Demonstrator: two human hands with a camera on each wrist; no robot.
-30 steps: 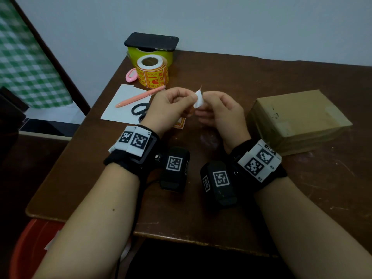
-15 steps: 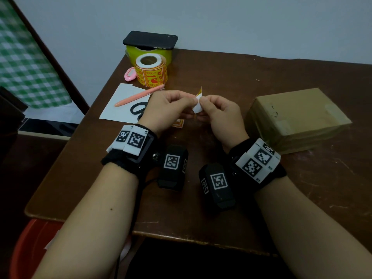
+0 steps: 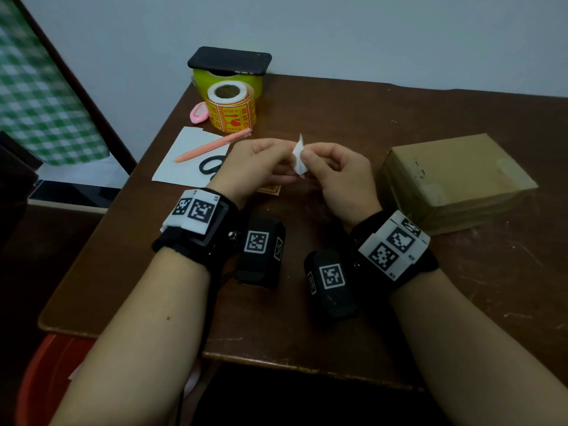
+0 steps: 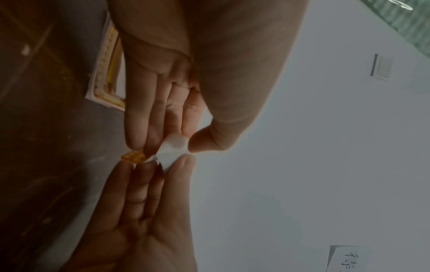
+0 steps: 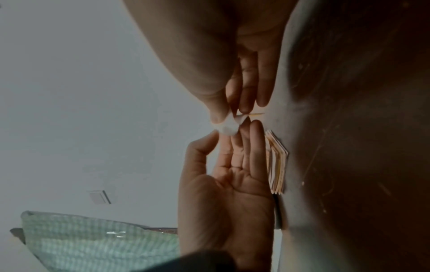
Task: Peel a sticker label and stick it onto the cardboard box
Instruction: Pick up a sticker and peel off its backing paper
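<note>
Since a moment ago, the white backing has turned to stand taller between my fingertips, and the orange edge that peeked above them no longer shows from the head view. Both my hands hold the sticker label (image 3: 298,158) just above the table (image 3: 353,118), at its middle. My left hand (image 3: 255,170) pinches it between thumb and fingers; my right hand (image 3: 338,176) pinches the white backing from the other side, thumb against forefinger. From the left wrist, the label (image 4: 172,149) is white paper with an orange corner poking out below my fingers (image 4: 139,117). The cardboard box (image 3: 455,179) sits flat on the table well to the right of my hands, apart from them. More orange labels (image 3: 270,189) lie on the table under my left hand. Farther left are scissors (image 3: 210,166) and a pink pen (image 3: 212,145) on a white sheet (image 3: 181,161), then the label roll (image 3: 232,107) near the wall, with a phone (image 3: 230,60) on the yellow tub behind it.
</note>
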